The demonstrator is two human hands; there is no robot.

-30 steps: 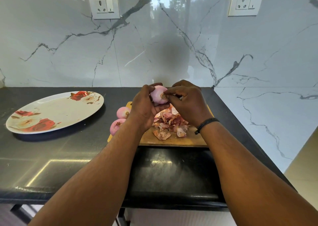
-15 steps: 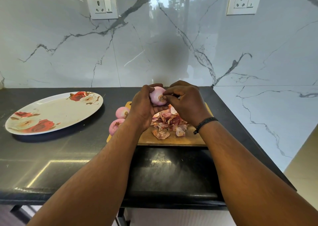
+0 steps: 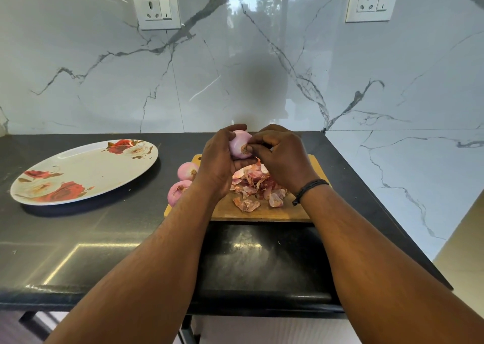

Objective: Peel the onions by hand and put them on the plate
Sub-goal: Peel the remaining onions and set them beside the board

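Tabletop (image 3: 78, 239) of polished black stone runs beneath a glossy white marble wall with grey veins, and a wooden cutting board (image 3: 262, 211) serves as the landmark. Above the board, the left hand (image 3: 218, 165) cups a pale pink onion (image 3: 239, 144), its grip wrapped around the bulb. The right hand (image 3: 282, 158) meets it there, fingertips pinching at the onion's root end; a dark cord bracelet (image 3: 309, 188) circles that wrist. A heap of papery peels (image 3: 256, 186) lies on the board. Two more onions (image 3: 184, 181) sit at the board's left edge. Well left of the board rests an oval rose-patterned plate (image 3: 83, 171), holding nothing. On the wall above the board, two white sockets (image 3: 156, 8) flank a window reflection.
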